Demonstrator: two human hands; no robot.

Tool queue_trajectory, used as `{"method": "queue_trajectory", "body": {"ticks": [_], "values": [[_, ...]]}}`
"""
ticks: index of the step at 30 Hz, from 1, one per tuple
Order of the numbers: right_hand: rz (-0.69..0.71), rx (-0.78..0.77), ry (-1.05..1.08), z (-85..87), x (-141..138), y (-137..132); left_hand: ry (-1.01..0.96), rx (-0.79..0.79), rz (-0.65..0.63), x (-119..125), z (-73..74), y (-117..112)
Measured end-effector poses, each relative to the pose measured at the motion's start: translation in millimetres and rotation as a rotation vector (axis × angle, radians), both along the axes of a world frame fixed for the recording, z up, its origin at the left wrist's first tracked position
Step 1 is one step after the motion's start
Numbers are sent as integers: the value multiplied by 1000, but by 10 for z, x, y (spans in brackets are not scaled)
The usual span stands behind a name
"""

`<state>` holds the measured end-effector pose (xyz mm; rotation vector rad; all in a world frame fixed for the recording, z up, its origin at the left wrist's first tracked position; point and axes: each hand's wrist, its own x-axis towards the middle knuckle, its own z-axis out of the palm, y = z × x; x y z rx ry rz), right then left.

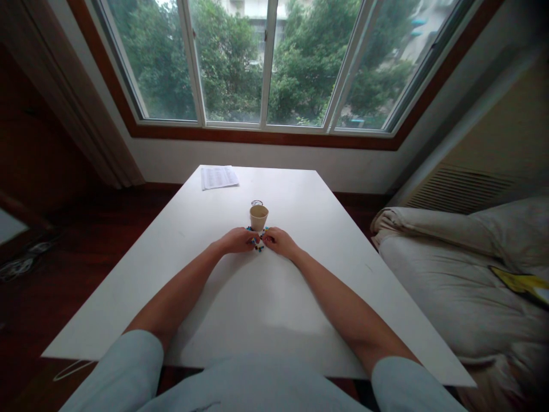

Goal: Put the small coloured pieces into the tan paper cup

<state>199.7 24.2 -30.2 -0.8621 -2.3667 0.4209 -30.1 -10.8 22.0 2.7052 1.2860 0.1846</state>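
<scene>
Head view: left hand (pixel 237 240) and right hand (pixel 279 241) nearly meet low over white table (pixel 266 303), fingers curled inward, likely for fine work; can't tell if either pinches anything, fingertips too small. Small coloured pieces (pixel 259 248) lie between and around the fingertips, probably bunched so both hands reach them. Tan cup (pixel 259 221) stands upright just beyond the hands, likely for short reach; contents unclear. Thin looped item behind cup, unidentified. Well ahead, left of hands: papers (pixel 219 177), flat, seemingly clear of the work
</scene>
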Motion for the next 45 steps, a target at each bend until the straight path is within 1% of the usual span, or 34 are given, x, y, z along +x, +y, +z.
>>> {"method": "queue_trajectory", "body": {"ticks": [3,7,11,15,23,26,29,33,35,39,45], "values": [[-71,5,70,-3,-19,-19,-5,-1,-8,-5,-44,22],[-145,-49,186,-14,-30,-38,-28,-7,9,-7,-100,47],[-174,-119,250,-1,-43,-48,-50,-30,27,-13,-117,51],[-188,-144,273,12,-60,-35,-59,-11,68,-1,-123,39],[-242,-185,371,-49,-72,24,-57,9,135,58,-141,28],[-270,-246,437,-36,-77,25,-65,16,151,59,-139,30],[-280,-347,567,20,-78,22,-64,16,174,52,-149,43],[-207,-496,804,150,-87,0,-72,33,180,34,-170,58],[-162,-566,879,215,-103,-24,-78,40,174,26,-174,58],[-85,-703,954,311,-152,-72,-80,40,183,23,-170,53],[96,-914,991,423,-197,-101,-77,49,174,51,-176,41]]}}
